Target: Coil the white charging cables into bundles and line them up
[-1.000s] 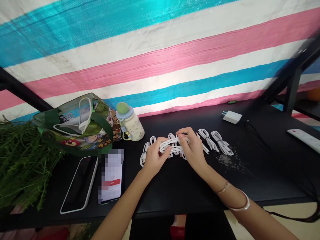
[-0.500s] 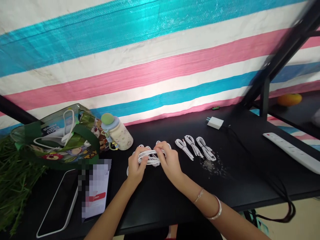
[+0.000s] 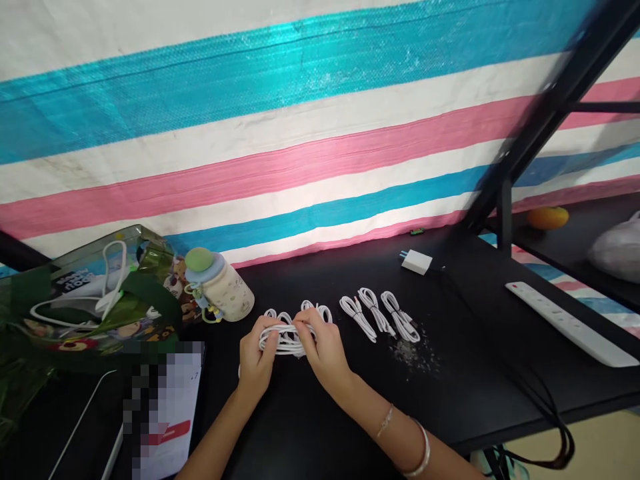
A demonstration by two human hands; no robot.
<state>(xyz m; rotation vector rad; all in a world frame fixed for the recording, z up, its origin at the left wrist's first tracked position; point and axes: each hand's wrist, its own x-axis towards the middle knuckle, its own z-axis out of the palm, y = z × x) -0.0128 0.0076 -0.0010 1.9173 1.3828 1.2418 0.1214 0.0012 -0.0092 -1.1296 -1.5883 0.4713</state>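
A coiled white cable (image 3: 286,340) is stretched between my two hands above the black desk. My left hand (image 3: 257,353) grips the left end of the coil, its thumb in front. At the other end, my right hand (image 3: 323,347) pinches the loops between thumb and fingers. More white cable loops (image 3: 284,317) lie on the desk just behind my hands, partly hidden by them. To the right sit three tied white cable bundles: a left one (image 3: 358,319), a middle one (image 3: 376,310) and a right one (image 3: 401,317).
A bottle (image 3: 227,293) and a clear green bag (image 3: 100,313) stand at left, with a phone-like device (image 3: 85,420) and a lit screen (image 3: 173,407) in front. A white plug adapter (image 3: 417,262), pale crumbs (image 3: 417,357) and a white power strip (image 3: 570,327) are at right.
The camera view has shifted, so the desk items appear lower and further left. Both hands still hold the cable coil, with little change in grip.
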